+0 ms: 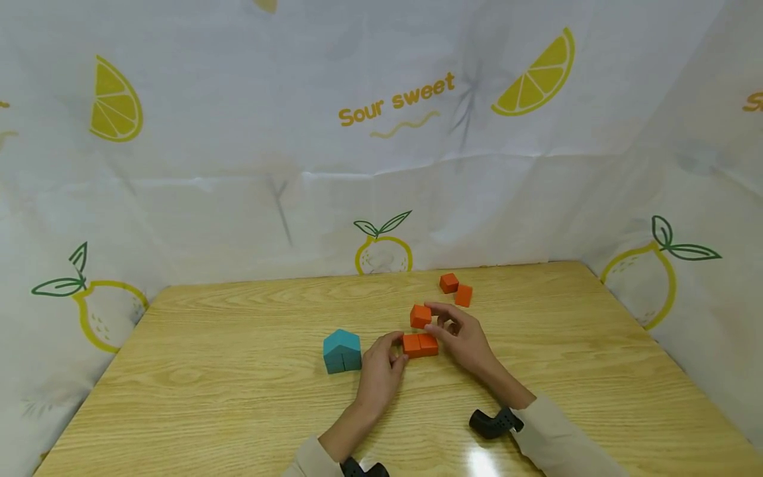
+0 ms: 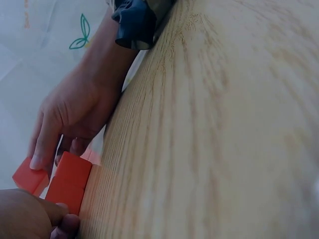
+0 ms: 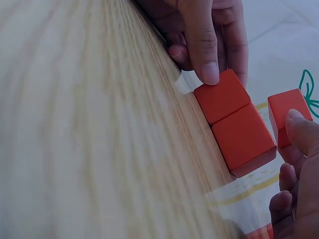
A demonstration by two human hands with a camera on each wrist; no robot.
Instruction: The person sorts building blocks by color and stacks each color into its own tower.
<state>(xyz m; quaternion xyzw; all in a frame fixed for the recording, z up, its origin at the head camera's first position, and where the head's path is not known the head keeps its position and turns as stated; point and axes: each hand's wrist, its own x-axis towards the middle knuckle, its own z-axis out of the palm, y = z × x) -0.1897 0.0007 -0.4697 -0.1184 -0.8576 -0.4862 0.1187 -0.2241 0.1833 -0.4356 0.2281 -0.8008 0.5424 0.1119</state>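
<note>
Two orange blocks stand side by side on the table, touching each other. My left hand (image 1: 381,371) pinches the left orange block (image 3: 223,96) between thumb and fingers, thumb on its near face. Beside it is the right orange block (image 1: 428,344), untouched by that hand. My right hand (image 1: 467,341) holds another orange block (image 1: 420,316) between thumb and fingertips. This held block is raised above the pair and slightly behind it in the head view. In the right wrist view, a gap shows between the held block (image 3: 290,112) and the pair.
A small teal block stack (image 1: 342,352) with a pointed top stands left of my left hand. Two loose orange blocks (image 1: 449,283) lie behind my right hand, near the back of the wooden table (image 1: 226,371). A lemon-printed white sheet (image 1: 238,218) hangs behind the table.
</note>
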